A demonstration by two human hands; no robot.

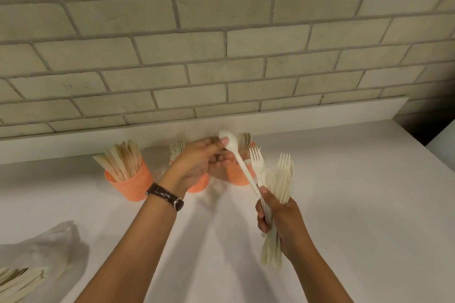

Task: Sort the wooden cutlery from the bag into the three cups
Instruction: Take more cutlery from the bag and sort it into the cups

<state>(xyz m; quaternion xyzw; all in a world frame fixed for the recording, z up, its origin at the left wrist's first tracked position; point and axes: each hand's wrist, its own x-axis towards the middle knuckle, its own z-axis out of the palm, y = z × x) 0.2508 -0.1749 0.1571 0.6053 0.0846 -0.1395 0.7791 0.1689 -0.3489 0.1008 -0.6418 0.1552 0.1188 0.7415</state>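
Head view: three orange cups stand in a row mid-frame on the white surface (357, 204). The left cup (131, 186) holds knives (123, 160), the middle cup (200, 183) forks (176, 149), the right cup (240, 176) spoons (246, 140). Your left hand (197, 165), in front of the latter two, pinches a spoon (231, 145) by its bowl. Your right hand (283, 219) grips a cutlery bundle (283, 179), centre right. The bag (41, 248), with more cutlery, lies lower left. A brick wall (221, 44) fills the top.

Left hand (197, 163) pinches a spoon (240, 163); right hand (283, 219), fingers curled, grips a cutlery bundle (283, 179).
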